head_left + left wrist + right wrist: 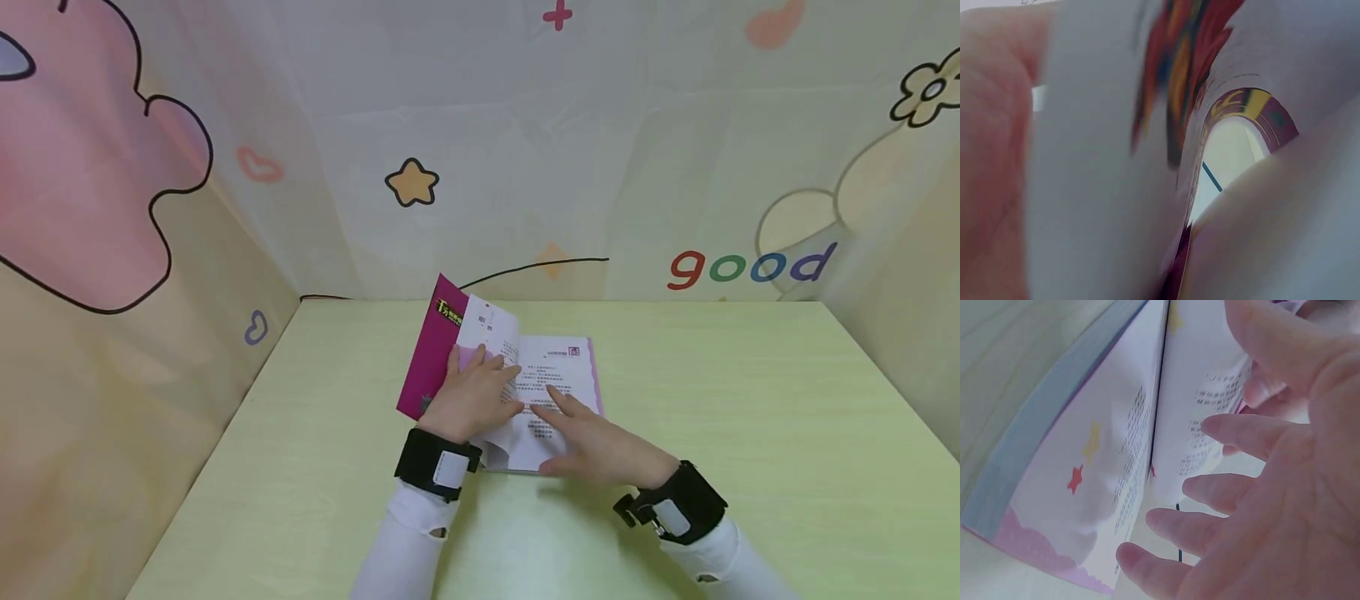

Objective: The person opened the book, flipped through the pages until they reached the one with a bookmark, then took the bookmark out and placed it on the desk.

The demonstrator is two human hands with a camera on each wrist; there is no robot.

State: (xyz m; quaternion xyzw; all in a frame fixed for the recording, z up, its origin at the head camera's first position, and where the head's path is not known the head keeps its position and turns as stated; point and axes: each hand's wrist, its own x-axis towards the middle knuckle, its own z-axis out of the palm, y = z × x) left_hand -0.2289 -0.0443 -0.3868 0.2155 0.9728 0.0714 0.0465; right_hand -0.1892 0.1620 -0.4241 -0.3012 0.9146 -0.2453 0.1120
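An open book lies on the table with printed text on its white pages. Its magenta cover slants up at the left. My left hand rests on the raised left-hand page, fingers spread. In the left wrist view, a blurred, curled page hides most of that hand. Over the lower right page hovers my right hand, its fingers extended and spread. The right wrist view shows those fingers apart, beside the pages with small stars; whether they touch the paper I cannot tell.
A pale green table extends around the book. Behind it hangs a printed backdrop with a star and the word "good". Both wrists wear black straps, the right strap near the table's front.
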